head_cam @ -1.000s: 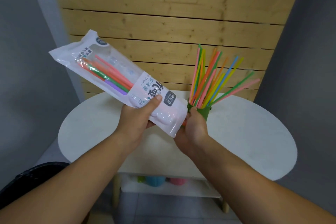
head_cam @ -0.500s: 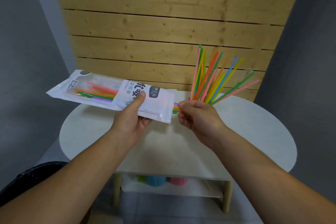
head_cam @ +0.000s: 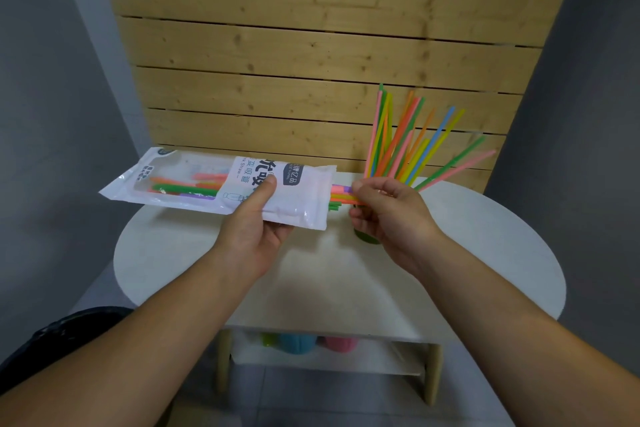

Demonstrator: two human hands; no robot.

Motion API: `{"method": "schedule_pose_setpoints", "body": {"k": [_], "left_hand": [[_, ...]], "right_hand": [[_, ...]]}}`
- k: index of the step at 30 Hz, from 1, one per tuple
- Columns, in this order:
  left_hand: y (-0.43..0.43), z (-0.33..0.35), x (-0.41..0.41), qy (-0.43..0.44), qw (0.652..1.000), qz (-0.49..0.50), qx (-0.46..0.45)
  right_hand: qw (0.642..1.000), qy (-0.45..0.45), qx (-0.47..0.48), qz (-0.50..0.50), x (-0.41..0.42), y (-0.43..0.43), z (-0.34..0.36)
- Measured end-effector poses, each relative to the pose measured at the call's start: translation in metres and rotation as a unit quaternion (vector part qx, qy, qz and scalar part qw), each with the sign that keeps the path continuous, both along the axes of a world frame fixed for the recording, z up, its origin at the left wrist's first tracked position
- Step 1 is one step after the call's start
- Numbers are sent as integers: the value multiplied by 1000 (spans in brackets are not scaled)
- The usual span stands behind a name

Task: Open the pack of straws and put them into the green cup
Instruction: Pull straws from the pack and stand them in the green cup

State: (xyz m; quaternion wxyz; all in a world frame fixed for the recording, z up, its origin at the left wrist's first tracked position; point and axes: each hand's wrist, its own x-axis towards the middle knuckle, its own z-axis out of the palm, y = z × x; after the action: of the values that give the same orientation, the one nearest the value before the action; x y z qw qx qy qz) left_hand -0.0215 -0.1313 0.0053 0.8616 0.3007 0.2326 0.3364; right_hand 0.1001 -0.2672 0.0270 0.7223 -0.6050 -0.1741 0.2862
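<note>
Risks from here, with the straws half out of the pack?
1. The right hand pinches only the tips of the straws leaving the pack; some may slip and drop.
2. The green cup sits hidden behind that hand, already crowded with fanned straws; adding more might tip it.

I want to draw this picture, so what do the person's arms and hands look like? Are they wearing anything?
Both arms are bare right down to the bottom corners of the picture: no sleeves show. The left hand and the right hand wear no gloves, and I see no rings, watch or bracelet on the sides that show. The fingernails look short and plain.
</note>
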Motion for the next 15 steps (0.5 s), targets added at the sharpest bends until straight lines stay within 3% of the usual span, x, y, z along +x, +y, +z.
{"method": "schedule_pose_setpoints", "body": {"k": [11, 15], "left_hand": [[-3, 3, -1, -11, 1000, -8, -24], [-1, 3, -2, -14, 999, -2, -32]], "right_hand": [[988, -154, -28, 17, -1, -4, 6], [988, -153, -18, 5, 5, -8, 7]]}}
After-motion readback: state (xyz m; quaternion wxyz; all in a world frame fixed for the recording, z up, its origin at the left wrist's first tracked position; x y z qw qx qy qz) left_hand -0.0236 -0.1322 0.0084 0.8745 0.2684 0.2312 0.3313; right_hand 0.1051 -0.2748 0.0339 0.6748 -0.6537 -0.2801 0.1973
